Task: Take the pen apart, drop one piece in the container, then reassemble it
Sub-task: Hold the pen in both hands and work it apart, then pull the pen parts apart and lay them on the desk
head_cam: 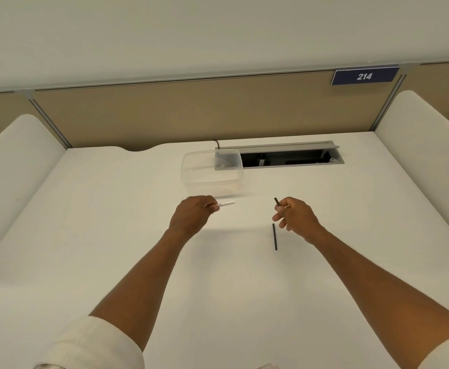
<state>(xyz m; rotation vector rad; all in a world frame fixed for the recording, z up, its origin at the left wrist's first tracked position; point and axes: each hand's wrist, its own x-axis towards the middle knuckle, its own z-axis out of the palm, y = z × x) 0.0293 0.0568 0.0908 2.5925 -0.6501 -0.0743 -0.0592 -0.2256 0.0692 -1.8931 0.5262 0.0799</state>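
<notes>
The left hand [192, 213] pinches the white pen barrel [226, 204]. The right hand [296, 215] pinches a small dark pen piece [276, 201]. A thin black refill [274, 237] lies on the desk [111, 222] near the clear plastic container [212, 169].

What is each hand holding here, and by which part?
Left hand pinches the white pen barrel at one end. Right hand grips a short dark piece by its lower end.
</notes>
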